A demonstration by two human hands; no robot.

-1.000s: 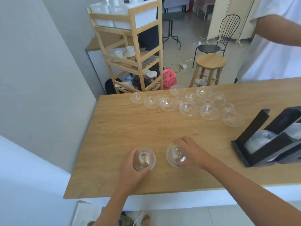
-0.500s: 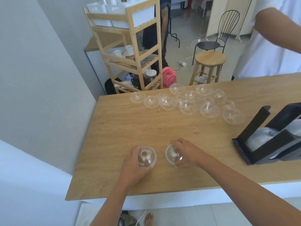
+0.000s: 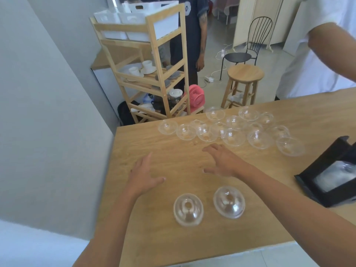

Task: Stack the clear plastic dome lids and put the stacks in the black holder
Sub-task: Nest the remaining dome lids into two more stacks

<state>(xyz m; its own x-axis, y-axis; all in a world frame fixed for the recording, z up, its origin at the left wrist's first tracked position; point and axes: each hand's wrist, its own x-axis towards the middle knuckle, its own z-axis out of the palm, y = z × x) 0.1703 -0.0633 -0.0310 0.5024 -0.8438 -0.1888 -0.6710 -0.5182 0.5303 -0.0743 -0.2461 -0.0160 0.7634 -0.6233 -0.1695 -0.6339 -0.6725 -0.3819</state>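
Both hands are held above the surface (image 3: 173, 151) with nothing in them. The left hand (image 3: 143, 177) is stretched forward, its fingers (image 3: 146, 162) straight and close together, the thumb set apart. The right hand (image 3: 221, 160) is spread, palm down, and aimed at the far lids (image 3: 234, 136), which are scattered in a loose cluster along the far edge, many of them touching. Two near lids (image 3: 188, 210) are stood just beside each other between the forearms, apparently dome up. Whether each is one lid or several nested cannot be told. The holder (image 3: 310, 188) is set tilted at the right edge, and a stack (image 3: 339, 176) is seen lying in it.

The step in hand is judged to be gathering: loose lids are being reached for so that the near pair can be built up. Most of the task is left, since the far cluster is unstacked. For the next move, a lid must be pinched lightly at its rim, as thin plastic is easily deformed, and lifted clear of its neighbours so that none is dragged off the far edge. It should then be lowered squarely over a near lid.
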